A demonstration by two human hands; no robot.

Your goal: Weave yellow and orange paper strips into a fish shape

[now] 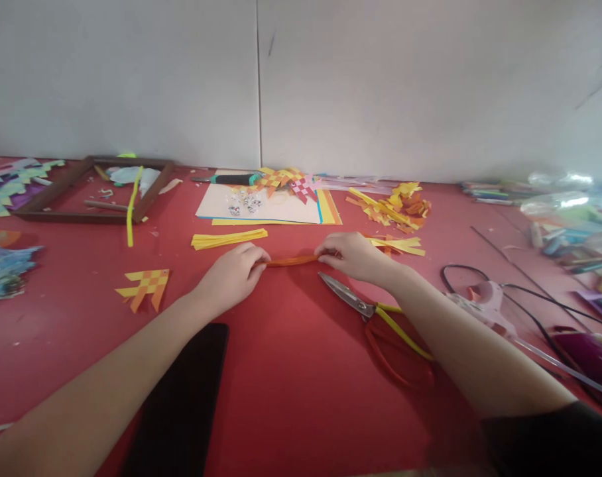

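Note:
An orange paper strip (291,261) lies stretched across the red table (291,397). My left hand (231,275) pinches its left end, and my right hand (353,255) pinches its right end, fingers closed on it. Scissors (361,306) with red and yellow handles lie just below my right hand. A bundle of yellow strips (229,238) lies just beyond my left hand. More yellow strips (400,245) lie past my right wrist.
A woven yellow-orange paper fish (146,286) lies at the left, a black phone (181,404) under my left forearm. A wooden frame (89,192), paper sheets (276,205) with woven fish, scraps (395,205), a glue gun (484,305) with cable, and clutter at both edges.

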